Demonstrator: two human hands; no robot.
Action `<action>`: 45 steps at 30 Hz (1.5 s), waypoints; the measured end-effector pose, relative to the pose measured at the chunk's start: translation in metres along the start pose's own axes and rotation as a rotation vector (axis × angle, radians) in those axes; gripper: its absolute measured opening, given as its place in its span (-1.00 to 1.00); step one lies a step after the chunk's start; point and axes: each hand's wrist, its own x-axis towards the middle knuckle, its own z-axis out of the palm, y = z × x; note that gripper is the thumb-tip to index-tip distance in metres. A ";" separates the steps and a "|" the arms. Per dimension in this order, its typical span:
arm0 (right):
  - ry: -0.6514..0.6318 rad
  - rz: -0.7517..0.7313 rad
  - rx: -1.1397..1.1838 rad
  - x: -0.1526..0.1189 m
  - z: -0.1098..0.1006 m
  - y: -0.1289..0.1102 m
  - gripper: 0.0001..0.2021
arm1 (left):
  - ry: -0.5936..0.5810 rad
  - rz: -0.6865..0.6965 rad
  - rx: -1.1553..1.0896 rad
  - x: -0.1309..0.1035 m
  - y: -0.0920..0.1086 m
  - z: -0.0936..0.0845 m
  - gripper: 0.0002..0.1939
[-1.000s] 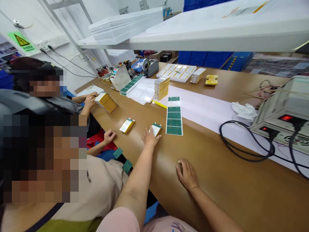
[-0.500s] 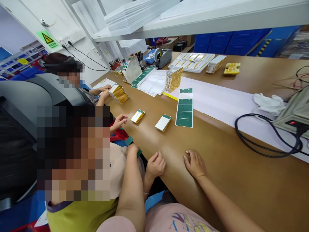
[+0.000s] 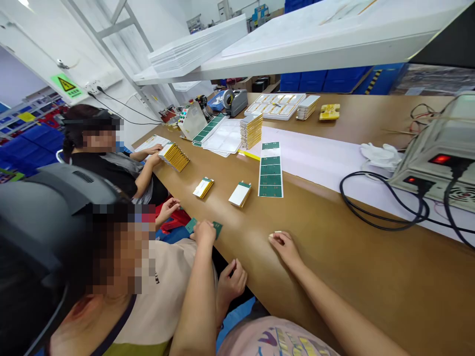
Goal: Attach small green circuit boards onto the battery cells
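Observation:
My left arm reaches across the neighbouring person, and my left hand (image 3: 205, 231) is closed over a green circuit-board strip (image 3: 217, 228), whose ends show on both sides of it. That hand is at the table's front edge; its fingers are partly hidden. My right hand (image 3: 284, 245) rests on the brown table, fingers loosely bent and slightly apart, with nothing in them. Beyond my hands lie two small stacks of flat white packs with yellow edges, perhaps pouch battery cells: the left stack (image 3: 203, 188) and the right stack (image 3: 240, 194). A longer green-and-white board sheet (image 3: 270, 170) lies flat beside them.
The neighbour's bare hands (image 3: 232, 280) are near the table edge. Farther back a second person handles a tall leaning stack (image 3: 174, 157). Another tall stack (image 3: 251, 131), a tape dispenser (image 3: 235, 103) and a white tray (image 3: 275, 106) stand behind. Black cables (image 3: 382, 222) loop beside a grey device (image 3: 438, 163).
The view has shifted. My left hand has shifted rightward relative to the small stacks, and the green strip lies more level. The neighbour's hands have drawn back; my right hand remains on the table.

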 end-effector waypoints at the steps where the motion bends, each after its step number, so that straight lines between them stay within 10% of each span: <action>1: -0.006 0.028 0.074 0.001 0.003 -0.009 -0.63 | -0.036 0.008 0.007 0.009 0.011 0.006 -0.70; 8: 0.010 0.104 0.388 0.011 -0.007 -0.051 -0.66 | -0.322 -0.014 -0.018 0.043 0.064 0.060 -0.86; 23: 0.145 0.188 0.226 0.039 -0.029 -0.015 -0.68 | -0.358 0.149 0.269 0.056 0.076 0.107 -0.85; 26: 0.112 0.132 0.226 0.046 -0.037 -0.015 -0.69 | -0.327 0.194 0.344 0.069 0.081 0.103 -0.96; 32: 0.362 0.135 -0.011 0.056 -0.061 0.020 -0.67 | 0.135 0.357 0.690 0.144 0.111 0.079 -0.30; 39: 0.484 -0.003 -0.312 0.048 -0.066 0.052 -0.66 | -0.022 0.259 0.507 0.198 0.107 0.064 -0.36; 45: 0.487 -0.059 -0.346 0.043 -0.067 0.046 -0.61 | -0.048 0.109 0.200 0.230 0.122 0.007 -0.67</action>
